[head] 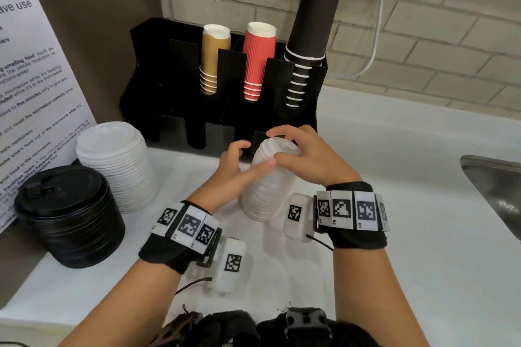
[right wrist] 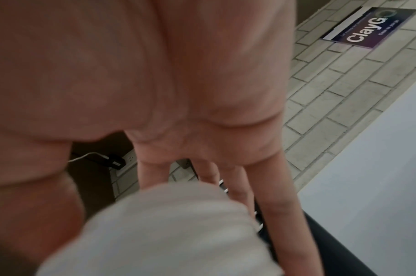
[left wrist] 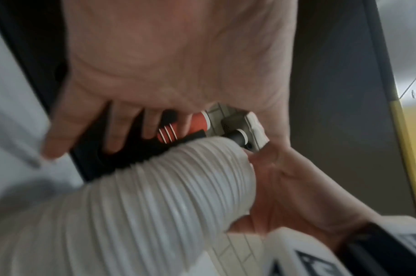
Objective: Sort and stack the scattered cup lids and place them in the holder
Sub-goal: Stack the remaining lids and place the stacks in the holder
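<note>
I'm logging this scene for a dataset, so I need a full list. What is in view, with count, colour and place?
Stack of white plastic lids held in both hands: one, white, tilted above the counter before the holder.
Standing stack of white lids: one, white, counter left.
Stack of black lids: one, black, counter front left.
Black cup holder: one, black, against the tiled wall.
Cup stacks: three, tan, red, black, upside down in the holder.
White counter: one.
Steel sink: one, far right.
Printed notice: one, left.
Left hand, right hand: both grip the held stack.
</note>
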Demonstrator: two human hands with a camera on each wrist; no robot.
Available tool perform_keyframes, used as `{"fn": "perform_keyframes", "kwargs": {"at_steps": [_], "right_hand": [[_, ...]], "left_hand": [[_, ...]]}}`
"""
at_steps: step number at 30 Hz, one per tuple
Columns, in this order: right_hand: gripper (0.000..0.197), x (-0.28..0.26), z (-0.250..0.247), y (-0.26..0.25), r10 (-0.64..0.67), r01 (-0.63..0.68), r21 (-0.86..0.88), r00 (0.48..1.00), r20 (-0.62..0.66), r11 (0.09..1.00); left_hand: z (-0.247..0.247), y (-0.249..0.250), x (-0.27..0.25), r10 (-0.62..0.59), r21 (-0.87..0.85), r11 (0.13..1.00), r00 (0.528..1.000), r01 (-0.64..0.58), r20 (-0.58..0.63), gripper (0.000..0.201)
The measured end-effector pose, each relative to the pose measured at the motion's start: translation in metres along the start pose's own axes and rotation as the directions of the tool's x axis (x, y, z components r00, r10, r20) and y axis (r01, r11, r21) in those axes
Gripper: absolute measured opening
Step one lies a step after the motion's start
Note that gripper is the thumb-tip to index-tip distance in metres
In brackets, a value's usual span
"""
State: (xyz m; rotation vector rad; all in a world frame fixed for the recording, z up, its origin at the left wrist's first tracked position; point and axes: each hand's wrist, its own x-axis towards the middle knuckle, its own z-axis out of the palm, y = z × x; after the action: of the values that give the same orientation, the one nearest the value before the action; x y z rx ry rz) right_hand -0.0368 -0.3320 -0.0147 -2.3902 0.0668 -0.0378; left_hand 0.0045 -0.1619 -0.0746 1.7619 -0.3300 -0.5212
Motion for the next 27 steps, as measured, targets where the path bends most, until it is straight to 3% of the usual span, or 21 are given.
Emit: {"fn": "perform_keyframes", "kwargs": {"at_steps": [5, 7, 11, 18, 27], "right_hand": [[0.048, -0.001, -0.002, 0.000, -0.002, 0.002, 0.004, 0.998, 0.055, 1.000], [0.046, -0.001, -0.002, 0.001, -0.010, 0.011, -0.006, 0.998, 0.065, 1.000], [0.043, 0.000, -0.008, 0.008, 0.009, -0.009, 0.007, 0.999, 0.042, 1.000], [0.040, 0.010, -0.029, 0.029, 0.111, -0.111, 0.002, 0.993, -0.035, 0.994], [0.039, 0.018, -0.039, 0.038, 0.120, -0.119, -0.041, 0.993, 0.021, 0.992]], "left_hand": [[-0.013, -0.008, 0.001, -0.305, 0.030, 0.952, 0.952, 0.304, 0.037, 0.120], [-0.009, -0.010, 0.003, -0.357, 0.036, 0.934, 0.929, 0.355, 0.099, 0.116], [0.014, -0.010, 0.012, -0.382, -0.060, 0.916, 0.909, 0.396, 0.164, 0.087], [0.050, 0.005, 0.030, -0.356, -0.129, 0.918, 0.922, 0.376, 0.150, 0.083], [0.061, 0.006, 0.029, -0.339, -0.207, 0.910, 0.933, 0.358, 0.123, 0.078]]}}
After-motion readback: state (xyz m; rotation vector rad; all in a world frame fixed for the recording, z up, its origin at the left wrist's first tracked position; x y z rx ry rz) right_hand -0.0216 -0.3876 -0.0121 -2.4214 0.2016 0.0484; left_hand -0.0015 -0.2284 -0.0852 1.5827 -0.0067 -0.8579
